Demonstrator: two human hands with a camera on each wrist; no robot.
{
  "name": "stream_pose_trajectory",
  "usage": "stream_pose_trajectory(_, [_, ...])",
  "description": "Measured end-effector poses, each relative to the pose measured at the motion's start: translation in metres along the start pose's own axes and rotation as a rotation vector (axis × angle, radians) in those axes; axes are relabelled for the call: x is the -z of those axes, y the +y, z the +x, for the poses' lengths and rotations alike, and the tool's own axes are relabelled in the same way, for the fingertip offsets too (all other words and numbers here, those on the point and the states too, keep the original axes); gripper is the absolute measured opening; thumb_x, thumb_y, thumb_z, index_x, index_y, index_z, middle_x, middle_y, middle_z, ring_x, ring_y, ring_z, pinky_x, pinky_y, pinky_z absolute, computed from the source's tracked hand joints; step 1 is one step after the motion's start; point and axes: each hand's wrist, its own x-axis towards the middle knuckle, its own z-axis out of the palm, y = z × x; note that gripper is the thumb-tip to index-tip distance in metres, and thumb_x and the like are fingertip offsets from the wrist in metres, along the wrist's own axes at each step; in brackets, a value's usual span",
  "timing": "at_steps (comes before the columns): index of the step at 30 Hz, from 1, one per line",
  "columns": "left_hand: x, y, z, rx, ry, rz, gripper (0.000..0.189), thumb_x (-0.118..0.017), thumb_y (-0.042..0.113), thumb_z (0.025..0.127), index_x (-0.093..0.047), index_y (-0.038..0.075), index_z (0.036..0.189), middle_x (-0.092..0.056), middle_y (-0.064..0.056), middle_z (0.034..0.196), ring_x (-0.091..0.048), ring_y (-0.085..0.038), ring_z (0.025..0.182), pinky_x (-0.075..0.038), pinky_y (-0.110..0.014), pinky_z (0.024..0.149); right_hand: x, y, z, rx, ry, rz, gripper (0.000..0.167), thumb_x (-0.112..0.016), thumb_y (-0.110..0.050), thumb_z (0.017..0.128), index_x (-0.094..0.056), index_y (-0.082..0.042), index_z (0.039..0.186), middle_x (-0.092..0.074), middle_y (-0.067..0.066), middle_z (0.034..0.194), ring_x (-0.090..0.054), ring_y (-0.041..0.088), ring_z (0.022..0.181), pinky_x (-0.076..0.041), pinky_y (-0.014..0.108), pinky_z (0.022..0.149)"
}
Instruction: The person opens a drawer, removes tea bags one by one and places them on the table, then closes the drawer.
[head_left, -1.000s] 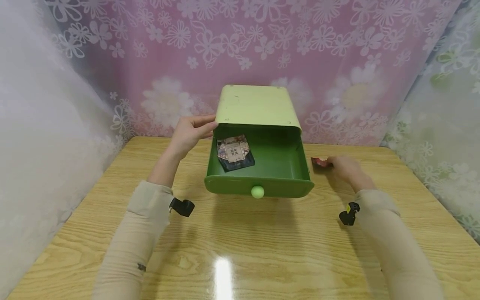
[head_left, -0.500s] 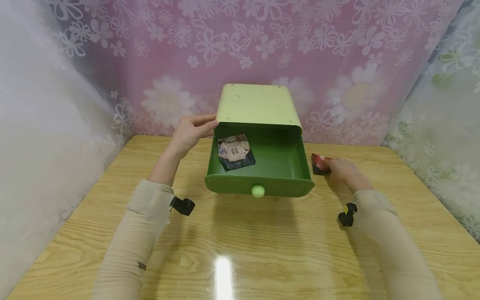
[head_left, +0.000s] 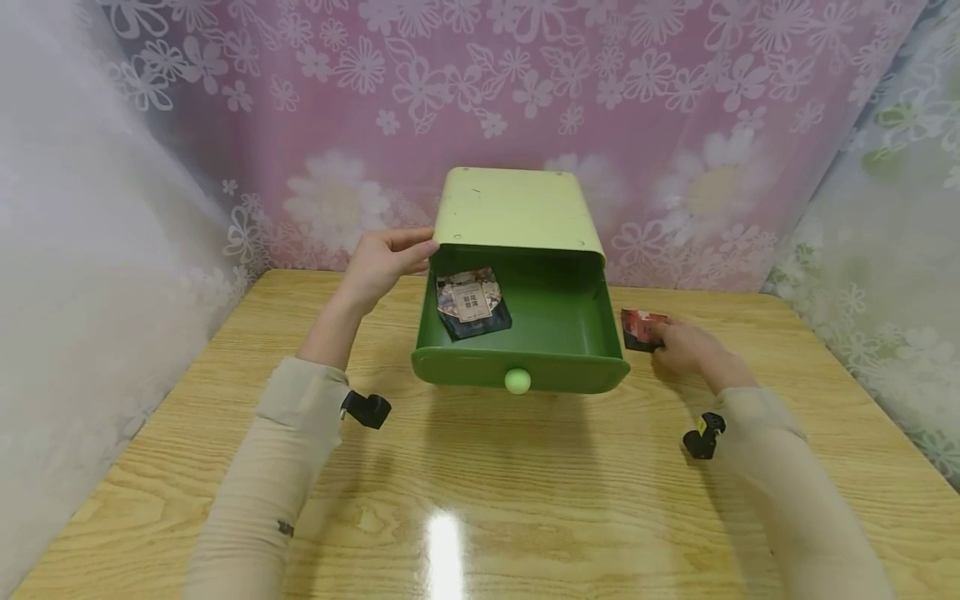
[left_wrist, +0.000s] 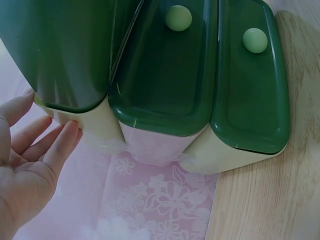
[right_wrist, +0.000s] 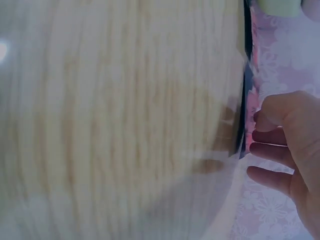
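A green drawer stands pulled out of a cabinet with a pale yellow-green top. In it, at the left, lies a dark packet with a floral print and a pale label. My left hand touches the cabinet's left side with its fingers, thumb by the front upper corner. In the left wrist view its fingers look fairly straight. To the right of the drawer, my right hand pinches a red and black packet, which the right wrist view shows edge-on.
Beneath the pulled-out drawer, the left wrist view shows two shut drawers, a middle one and a bottom one, with round light-green knobs. A wooden table bears everything. Behind it hangs a pink flowered curtain.
The red and black packet has turned more of its face toward the head camera, with the right hand shifting slightly along. My left hand and the drawer stay where they were.
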Motion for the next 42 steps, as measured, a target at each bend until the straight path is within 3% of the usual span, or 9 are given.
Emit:
stream_pose_trajectory(5, [0.000, -0.001, 0.001, -0.008, 0.001, -0.011, 0.040, -0.061, 0.020, 0.092, -0.057, 0.001, 0.127, -0.048, -0.009, 0.136, -0.052, -0.026, 0.117, -0.051, -0.033, 0.092, 0.012, -0.006, -0.008, 0.032, 0.089, 0.009, 0.033, -0.051, -0.008, 0.089, -0.056, 0.008, 0.117, -0.055, 0.028, 0.109, -0.056, 0.042, 0.093, -0.049, 0.055, 0.074])
stream_pose_trajectory(12, [0.001, -0.002, 0.001, -0.006, 0.006, -0.019, 0.041, -0.061, 0.020, 0.092, -0.056, 0.001, 0.127, -0.047, -0.010, 0.137, -0.052, -0.027, 0.117, -0.050, -0.035, 0.093, 0.045, -0.021, -0.025, 0.079, 0.187, 0.194, 0.027, -0.048, -0.004, 0.093, -0.057, 0.012, 0.112, -0.057, 0.029, 0.108, -0.054, 0.043, 0.098, -0.048, 0.056, 0.079])
stream_pose_trajectory(17, [0.002, -0.003, 0.002, -0.002, 0.006, -0.017, 0.042, -0.061, 0.022, 0.092, -0.055, 0.002, 0.129, -0.046, -0.010, 0.137, -0.053, -0.028, 0.116, -0.048, -0.037, 0.095, 0.067, -0.033, -0.035, 0.130, 0.294, 0.163, 0.022, -0.051, -0.002, 0.092, -0.061, 0.009, 0.108, -0.062, 0.026, 0.101, -0.059, 0.040, 0.091, -0.050, 0.054, 0.075])
stream_pose_trajectory(26, [0.001, -0.004, 0.001, -0.006, 0.011, -0.028, 0.041, -0.061, 0.020, 0.091, -0.056, 0.001, 0.128, -0.047, -0.010, 0.136, -0.053, -0.028, 0.116, -0.049, -0.036, 0.094, 0.104, -0.065, -0.051, 0.204, 0.369, 0.172, 0.020, -0.056, -0.004, 0.091, -0.065, 0.006, 0.106, -0.066, 0.022, 0.095, -0.063, 0.036, 0.084, -0.054, 0.050, 0.069])
stream_pose_trajectory(35, [-0.001, -0.002, 0.000, -0.001, 0.011, -0.016, 0.041, -0.061, 0.020, 0.092, -0.056, 0.001, 0.128, -0.047, -0.010, 0.136, -0.054, -0.028, 0.115, -0.050, -0.035, 0.093, 0.148, -0.115, -0.061, 0.355, 0.382, 0.187, 0.015, -0.061, -0.004, 0.089, -0.068, -0.001, 0.102, -0.068, 0.011, 0.093, -0.064, 0.025, 0.083, -0.056, 0.040, 0.071])
stream_pose_trajectory(42, [-0.002, -0.003, 0.001, -0.008, 0.002, -0.024, 0.041, -0.060, 0.020, 0.092, -0.055, 0.001, 0.128, -0.046, -0.010, 0.138, -0.053, -0.027, 0.116, -0.050, -0.033, 0.092, 0.172, -0.156, -0.062, 0.537, 0.273, 0.160, 0.015, -0.064, -0.002, 0.087, -0.068, -0.003, 0.101, -0.066, 0.004, 0.094, -0.063, 0.018, 0.081, -0.056, 0.034, 0.069])
